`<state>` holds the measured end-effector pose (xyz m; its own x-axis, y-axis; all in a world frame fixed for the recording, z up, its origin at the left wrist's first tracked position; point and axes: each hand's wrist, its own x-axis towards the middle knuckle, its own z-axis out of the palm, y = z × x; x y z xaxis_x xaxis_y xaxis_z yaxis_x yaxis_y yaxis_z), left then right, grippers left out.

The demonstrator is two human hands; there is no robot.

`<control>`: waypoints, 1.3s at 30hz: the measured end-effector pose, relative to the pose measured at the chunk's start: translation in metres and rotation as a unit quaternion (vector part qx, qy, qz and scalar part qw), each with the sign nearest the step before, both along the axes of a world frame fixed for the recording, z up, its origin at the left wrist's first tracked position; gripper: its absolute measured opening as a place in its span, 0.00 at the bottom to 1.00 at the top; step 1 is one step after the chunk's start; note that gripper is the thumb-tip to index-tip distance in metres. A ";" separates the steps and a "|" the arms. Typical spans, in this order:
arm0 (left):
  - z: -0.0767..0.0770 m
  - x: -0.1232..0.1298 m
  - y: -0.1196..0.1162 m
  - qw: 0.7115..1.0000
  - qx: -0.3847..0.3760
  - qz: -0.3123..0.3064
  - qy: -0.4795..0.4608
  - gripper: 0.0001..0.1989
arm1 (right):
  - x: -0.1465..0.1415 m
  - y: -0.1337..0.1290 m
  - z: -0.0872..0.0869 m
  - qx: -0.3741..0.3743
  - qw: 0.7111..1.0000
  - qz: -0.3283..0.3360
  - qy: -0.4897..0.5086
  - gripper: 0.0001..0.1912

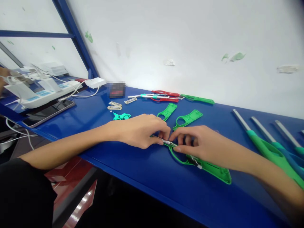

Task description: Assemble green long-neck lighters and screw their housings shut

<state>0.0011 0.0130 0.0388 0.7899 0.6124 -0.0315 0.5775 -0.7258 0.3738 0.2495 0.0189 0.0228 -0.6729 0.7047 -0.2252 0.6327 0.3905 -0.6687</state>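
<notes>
A green half-shell of a stick lighter (217, 172) lies open side up near the table's front edge, with a black piece and thin white wires (196, 162) in its middle. My left hand (141, 131) pinches the silver metal tube (165, 142) at the shell's narrow front end. From the other side, my right hand (200, 141) closes thumb and index finger on the shell's front part, by the trigger loop. The fingers partly hide where tube and shell meet. Behind my hands lie two more green shell pieces (189, 118) (167, 111).
Clear fuel tanks (115, 106), teal triggers (121, 116) and red lighter halves (166, 93) lie toward the back. Assembled lighters with metal tubes (266, 142) are at right. A phone (48, 113) and a power strip (51, 95) with cables occupy the left.
</notes>
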 end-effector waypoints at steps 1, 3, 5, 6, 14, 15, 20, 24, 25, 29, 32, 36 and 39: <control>0.000 0.000 0.000 1.000 0.002 0.000 0.001 0.03 | 0.000 0.000 0.000 0.001 1.000 0.000 0.001 0.08; 0.000 0.000 -0.001 1.000 0.010 0.001 0.000 0.06 | 0.000 0.000 0.000 0.002 1.000 0.000 0.005 0.07; 0.000 0.001 -0.001 1.000 0.014 0.004 -0.006 0.07 | 0.001 0.000 0.000 0.003 1.000 0.002 0.009 0.07; 0.000 0.001 -0.002 1.000 0.014 0.006 -0.009 0.08 | 0.002 0.001 0.000 0.002 1.000 0.004 0.011 0.08; -0.004 0.000 0.001 0.999 0.018 -0.014 -0.032 0.09 | 0.005 0.001 -0.001 0.000 1.000 0.007 0.025 0.14; -0.005 0.000 0.001 0.999 0.019 -0.016 -0.035 0.09 | 0.005 0.001 -0.002 0.000 1.000 0.006 0.026 0.14; -0.007 -0.001 0.002 0.998 0.028 -0.020 -0.048 0.09 | 0.005 0.001 -0.003 -0.005 0.999 0.003 0.038 0.10; -0.005 0.000 0.001 0.997 0.018 -0.025 -0.064 0.10 | 0.005 0.001 0.000 -0.012 0.999 0.005 0.046 0.09; -0.005 0.000 0.001 0.997 0.014 -0.026 -0.069 0.10 | 0.005 0.002 0.000 -0.014 0.999 0.006 0.047 0.09; -0.003 0.001 0.001 0.996 0.010 -0.022 -0.083 0.10 | 0.004 0.001 0.002 -0.019 0.998 0.006 0.052 0.09; -0.003 0.000 0.000 0.996 0.012 -0.020 -0.088 0.10 | 0.004 0.001 0.003 -0.022 0.998 0.005 0.053 0.09; -0.005 -0.001 0.000 0.995 0.010 -0.024 -0.097 0.10 | 0.004 0.002 0.004 -0.032 0.998 0.012 0.060 0.09; -0.006 -0.001 0.000 0.995 0.010 -0.027 -0.100 0.10 | 0.004 0.003 0.004 -0.044 0.997 0.016 0.066 0.09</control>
<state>-0.0003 0.0129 0.0333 0.8108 0.5680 0.1414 0.4529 -0.7619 0.4631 0.2538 0.0219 0.0267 -0.7227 0.6637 -0.1927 0.5246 0.3453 -0.7782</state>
